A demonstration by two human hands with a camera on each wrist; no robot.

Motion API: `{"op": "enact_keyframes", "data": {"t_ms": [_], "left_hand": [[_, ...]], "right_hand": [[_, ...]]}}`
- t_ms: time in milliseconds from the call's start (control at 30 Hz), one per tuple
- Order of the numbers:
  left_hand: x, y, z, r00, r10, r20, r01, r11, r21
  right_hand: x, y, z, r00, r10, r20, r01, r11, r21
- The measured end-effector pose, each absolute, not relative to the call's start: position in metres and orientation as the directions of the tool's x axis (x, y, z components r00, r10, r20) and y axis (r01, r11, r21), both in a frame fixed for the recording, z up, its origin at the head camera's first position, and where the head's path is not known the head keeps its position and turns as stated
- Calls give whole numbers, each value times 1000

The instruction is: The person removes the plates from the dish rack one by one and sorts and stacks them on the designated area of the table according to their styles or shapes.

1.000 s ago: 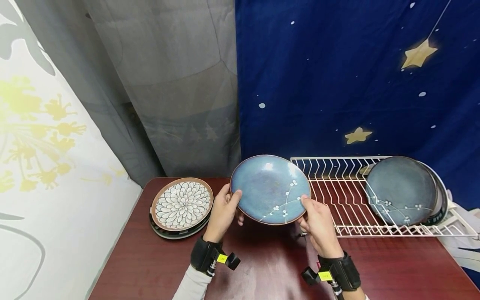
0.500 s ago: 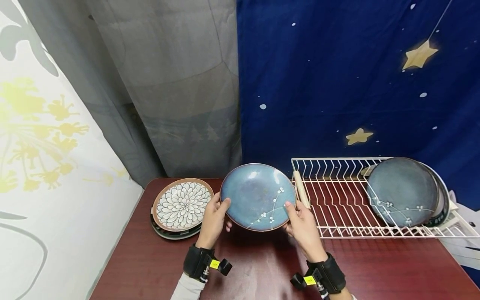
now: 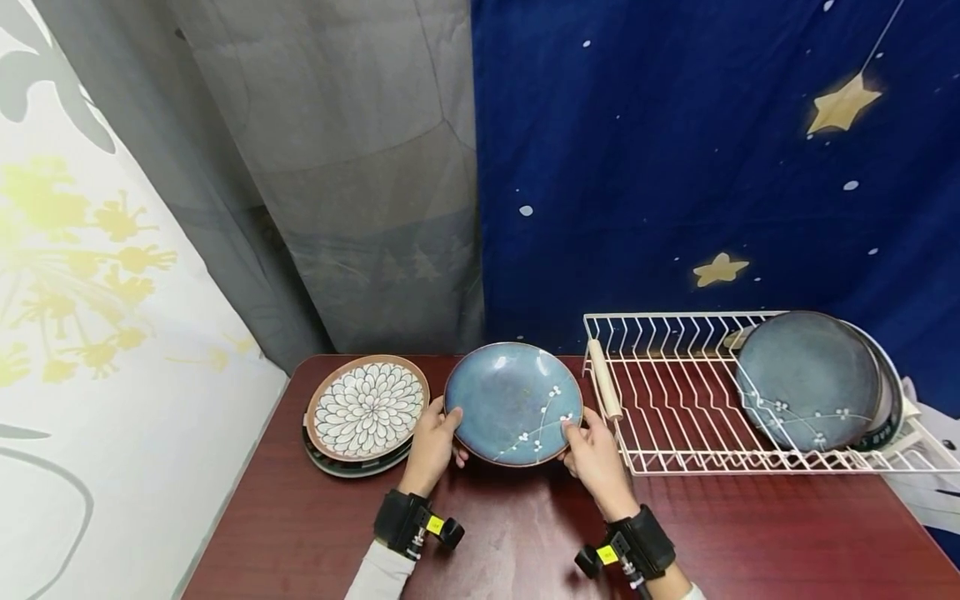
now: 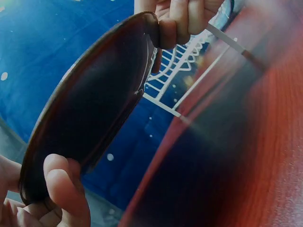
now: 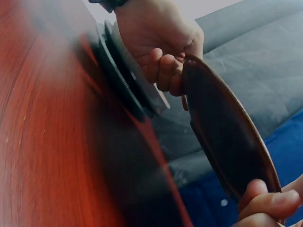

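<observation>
Both hands hold a round blue plate (image 3: 510,400) with a white blossom sprig, one hand at each side. My left hand (image 3: 431,442) grips its left rim, thumb on the upper face and fingers curled below. On the opposite rim my right hand (image 3: 596,458) pinches the plate the same way. The plate's dark underside (image 4: 90,104) shows above the table in the left wrist view. Just left of my left hand lies a plate with a white petal pattern and brown rim (image 3: 369,408), stacked on a dark plate (image 3: 352,472).
A white wire dish rack (image 3: 675,462) stands on the right of the red-brown table (image 3: 780,533). At its right end a second blue plate (image 3: 810,383) leans upright before other dishes. A pale wooden bar (image 3: 604,379) forms the rack's left end. Curtains (image 3: 637,167) hang behind.
Both hands have brought the blue plate left, away from the rack, and lower toward the table. The rack's wooden bar has come into view. The stacked plates and the racked dishes stay put.
</observation>
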State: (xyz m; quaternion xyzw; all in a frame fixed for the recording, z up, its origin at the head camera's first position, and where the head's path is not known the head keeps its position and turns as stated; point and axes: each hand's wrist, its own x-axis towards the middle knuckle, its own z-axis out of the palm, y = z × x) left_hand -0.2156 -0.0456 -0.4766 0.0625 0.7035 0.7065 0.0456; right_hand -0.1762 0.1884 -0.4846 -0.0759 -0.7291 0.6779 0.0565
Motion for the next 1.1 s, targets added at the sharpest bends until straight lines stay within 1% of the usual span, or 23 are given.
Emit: {"op": "enact_keyframes", "data": {"t_ms": [167,300,500,600,900,1100], "left_hand": [[-224,-44,-501,-991,136,3,7,35,999],[-225,-43,-513,-994,106,-9,2,103,995],[-226,-44,-523,-997,69,-23,-4,259,966],[-226,-44,-525,-998,51,-30,-13,315,949],[-228,-43,-533,-999,36,-27,-12,362,932],[-228,-43,-537,-998,36,-44,-28,355,934]], "right_hand": [[-180,191,-493,-982,186,-30,50,104,-993],[-182,193,-502,-981,192,-36,66,155,-986],[-186,194,-517,-981,192,-39,77,194,-978],[-187,194,-522,-980,194,-46,85,195,-977],[-189,194,-530,-978,195,-75,111,181,-977],[-189,195,-533,-981,181,-69,104,190,-976]]}}
